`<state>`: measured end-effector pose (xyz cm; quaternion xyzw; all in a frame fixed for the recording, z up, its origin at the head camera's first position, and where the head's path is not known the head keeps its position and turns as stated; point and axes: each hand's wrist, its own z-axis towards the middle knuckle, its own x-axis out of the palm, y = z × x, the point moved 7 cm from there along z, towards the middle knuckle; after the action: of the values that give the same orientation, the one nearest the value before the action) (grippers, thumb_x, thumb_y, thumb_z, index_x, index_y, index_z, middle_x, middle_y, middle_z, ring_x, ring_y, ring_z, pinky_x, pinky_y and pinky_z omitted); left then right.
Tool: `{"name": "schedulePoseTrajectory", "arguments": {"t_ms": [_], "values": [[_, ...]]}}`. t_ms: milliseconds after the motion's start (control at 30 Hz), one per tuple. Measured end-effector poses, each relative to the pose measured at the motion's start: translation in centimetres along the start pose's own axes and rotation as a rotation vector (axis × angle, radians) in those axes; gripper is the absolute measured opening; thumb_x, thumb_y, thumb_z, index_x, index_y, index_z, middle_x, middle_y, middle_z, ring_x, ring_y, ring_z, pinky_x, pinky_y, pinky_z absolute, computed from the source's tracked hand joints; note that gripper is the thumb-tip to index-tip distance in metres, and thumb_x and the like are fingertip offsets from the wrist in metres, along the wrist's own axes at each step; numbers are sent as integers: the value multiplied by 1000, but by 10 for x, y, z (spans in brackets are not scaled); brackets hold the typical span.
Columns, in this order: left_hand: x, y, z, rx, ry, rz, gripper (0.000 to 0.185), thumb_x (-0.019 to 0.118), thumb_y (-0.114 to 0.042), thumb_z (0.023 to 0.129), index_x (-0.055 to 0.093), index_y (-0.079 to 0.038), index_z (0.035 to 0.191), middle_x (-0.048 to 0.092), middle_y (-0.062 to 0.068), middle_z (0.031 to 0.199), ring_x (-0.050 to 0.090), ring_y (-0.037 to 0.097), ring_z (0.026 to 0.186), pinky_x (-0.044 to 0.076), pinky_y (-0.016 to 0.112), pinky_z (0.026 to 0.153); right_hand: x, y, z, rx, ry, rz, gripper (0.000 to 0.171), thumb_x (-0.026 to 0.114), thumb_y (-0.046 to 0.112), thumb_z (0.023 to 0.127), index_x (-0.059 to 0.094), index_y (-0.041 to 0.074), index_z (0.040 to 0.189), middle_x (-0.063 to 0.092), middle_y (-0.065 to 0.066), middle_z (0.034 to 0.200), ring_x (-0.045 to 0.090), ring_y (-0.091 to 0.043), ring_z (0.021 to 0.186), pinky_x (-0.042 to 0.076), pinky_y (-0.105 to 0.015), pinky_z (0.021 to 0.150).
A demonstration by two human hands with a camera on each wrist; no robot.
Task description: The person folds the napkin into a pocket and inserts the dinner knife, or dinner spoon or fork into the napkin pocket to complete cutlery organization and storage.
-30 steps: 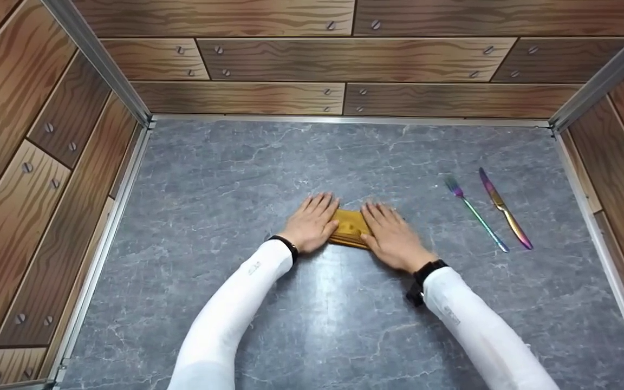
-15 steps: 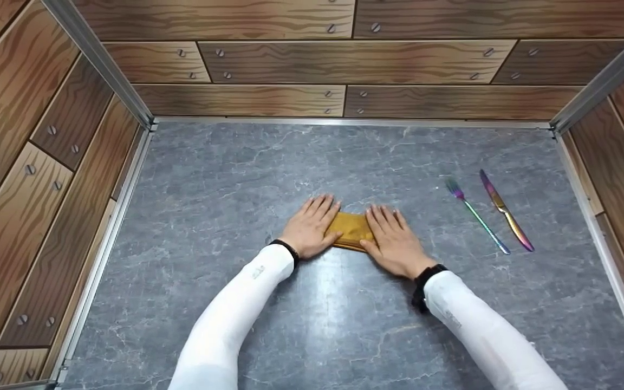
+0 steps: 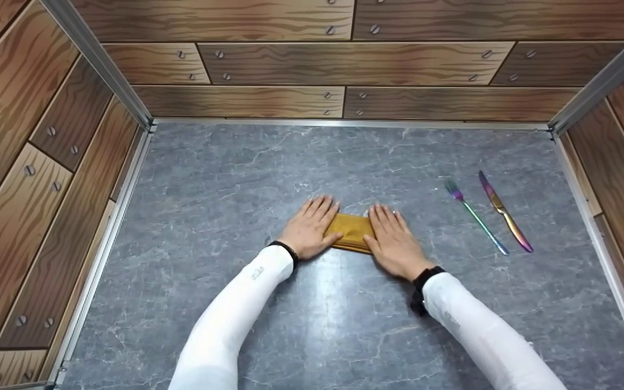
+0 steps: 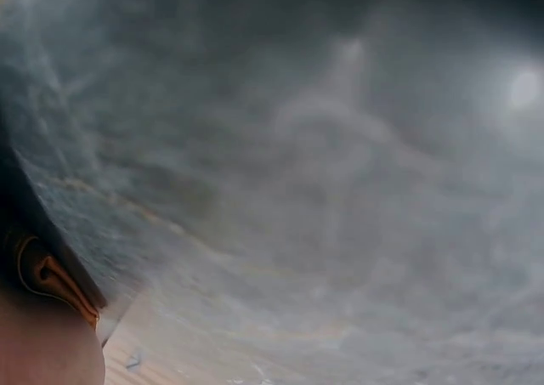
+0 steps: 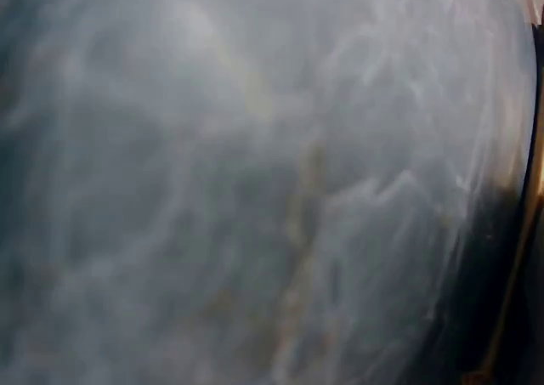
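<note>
A folded mustard-yellow cloth (image 3: 351,232) lies in the middle of the grey marble tabletop (image 3: 225,179). My left hand (image 3: 312,225) lies flat on its left end, fingers straight. My right hand (image 3: 390,235) presses flat on its right end in the same way. Only a narrow strip of cloth shows between the two hands. Both wrist views are pressed close to the tabletop and show only blurred grey surface.
An iridescent fork (image 3: 475,215) and knife (image 3: 505,212) lie side by side at the right of the tabletop. Wood-pattern walls (image 3: 344,65) with metal rails enclose the table at the back and both sides.
Both hands have shifted slightly on the cloth, the right hand turning a little straighter; the cloth looks flatter and tidier between them.
</note>
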<state>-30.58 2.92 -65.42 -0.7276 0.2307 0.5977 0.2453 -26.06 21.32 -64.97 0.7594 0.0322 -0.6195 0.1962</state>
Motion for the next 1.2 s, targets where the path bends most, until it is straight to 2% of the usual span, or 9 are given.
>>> {"name": "schedulePoseTrajectory", "arguments": {"t_ms": [300,633,767,867,967,1067,1200], "values": [[-2,-1,0,-17,4,-19,77,18,-65,102,2,-18,162,2,4,169,0,22,156,-2,39,127,3,0,-1,-12,-1,-66,72,18,54,106,3,9,161,-2,-11,169,-3,-28,156,-4,-47,126],[2,0,1,-13,-17,10,77,16,-65,102,3,-18,162,3,6,169,3,24,156,-1,41,127,3,2,-1,-21,-23,-92,74,22,54,106,5,8,161,0,-13,169,-1,-31,156,-3,-49,126],[1,1,0,-13,-27,-23,77,17,-64,103,5,-16,162,6,7,169,5,24,156,0,41,127,1,3,0,-25,-36,-93,74,26,53,106,8,6,160,3,-15,168,3,-33,155,1,-51,126],[-4,3,-2,-13,-18,-121,74,20,-59,105,7,-13,162,10,8,169,7,25,156,1,41,127,-2,4,-1,-30,-31,-43,74,26,53,106,10,5,160,6,-16,168,5,-34,155,2,-52,125],[-16,9,-6,-14,-20,-248,66,29,-46,107,14,-10,161,18,11,167,13,28,155,7,43,127,-11,1,-2,-30,-35,69,71,27,50,107,16,3,159,12,-19,166,8,-38,154,4,-55,125],[-31,23,-13,-48,-40,-325,60,40,-32,105,25,-10,159,29,10,163,24,30,152,16,44,126,-28,-10,-4,2,-79,190,64,36,42,107,28,2,156,28,-22,161,21,-43,150,13,-59,123],[-45,41,-24,-91,-67,-350,56,51,-22,100,38,-14,155,44,5,156,40,27,144,28,42,122,-48,-32,-10,85,-114,231,54,52,32,101,48,1,145,50,-25,145,42,-45,136,31,-61,114]]}}
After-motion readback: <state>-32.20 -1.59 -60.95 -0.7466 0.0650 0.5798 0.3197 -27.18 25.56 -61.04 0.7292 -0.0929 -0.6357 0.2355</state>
